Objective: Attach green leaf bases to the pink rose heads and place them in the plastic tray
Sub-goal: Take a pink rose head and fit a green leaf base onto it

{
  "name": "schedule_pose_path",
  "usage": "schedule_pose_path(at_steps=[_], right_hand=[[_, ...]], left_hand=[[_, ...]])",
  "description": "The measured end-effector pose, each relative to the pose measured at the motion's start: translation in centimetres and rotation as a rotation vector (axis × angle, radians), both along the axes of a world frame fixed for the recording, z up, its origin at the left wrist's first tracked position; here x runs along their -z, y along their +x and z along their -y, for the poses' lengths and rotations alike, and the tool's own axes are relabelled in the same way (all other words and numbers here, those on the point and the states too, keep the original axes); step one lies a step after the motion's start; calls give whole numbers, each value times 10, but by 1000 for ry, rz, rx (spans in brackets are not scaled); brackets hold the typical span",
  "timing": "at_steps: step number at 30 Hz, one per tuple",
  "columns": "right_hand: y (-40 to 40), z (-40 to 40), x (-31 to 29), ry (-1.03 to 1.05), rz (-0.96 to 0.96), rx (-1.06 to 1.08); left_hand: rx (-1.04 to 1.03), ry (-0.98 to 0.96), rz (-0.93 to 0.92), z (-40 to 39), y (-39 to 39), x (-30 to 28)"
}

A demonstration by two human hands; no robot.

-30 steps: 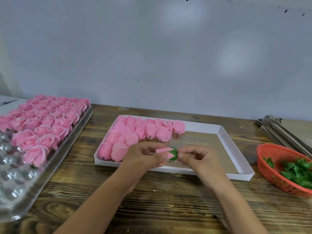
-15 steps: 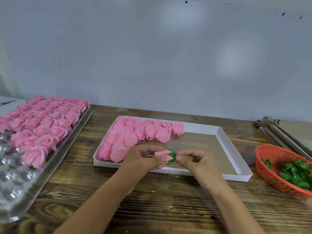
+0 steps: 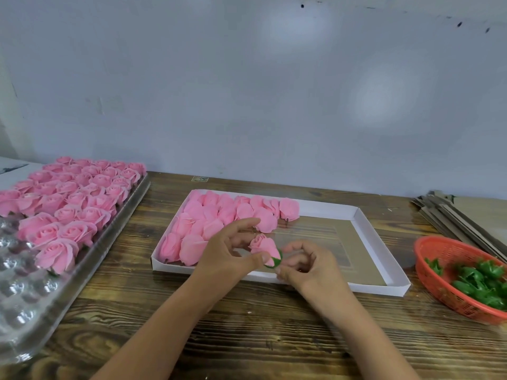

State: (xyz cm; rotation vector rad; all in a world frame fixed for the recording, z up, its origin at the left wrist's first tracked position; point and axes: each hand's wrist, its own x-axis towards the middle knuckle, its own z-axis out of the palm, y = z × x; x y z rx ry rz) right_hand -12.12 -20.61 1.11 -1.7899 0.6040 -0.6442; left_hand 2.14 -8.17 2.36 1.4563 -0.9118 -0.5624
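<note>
Your left hand (image 3: 227,256) pinches the rose (image 3: 263,246), tilted over the white box (image 3: 384,248): petals up-left, leaf base (image 3: 275,261) toward your loosely curled, empty right hand (image 3: 307,266).

Both bare forearms come in from the bottom edge and angle toward each other, so the hands meet near the middle. Left hand (image 3: 227,252) is palm-ish toward the right, thumb tip pressed up against the rose head (image 3: 263,246) with the green leaf base (image 3: 275,259) on its end, index finger raised and stretched out above it, the other fingers loosely bent behind. Right hand (image 3: 307,266) sits just beside it, back of the hand up, fingers curled in, thumb and fingertips right by the green end; can't tell whether they touch it.
</note>
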Motion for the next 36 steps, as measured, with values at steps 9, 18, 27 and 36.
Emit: schedule_pose_path(at_steps=[9, 18, 27, 36], right_hand=[[-4, -9, -10, 85, -12, -310], [2, -16, -13, 263, 170, -145], [-6, -11, -19, 306, 176, -270], [-4, -13, -18, 294, 118, -287]], left_hand=[[83, -32, -24, 0, 1, 1], [105, -56, 5, 2, -1, 3], [124, -56, -22, -1, 1, -1], [143, -57, -37, 1, 1, 4]])
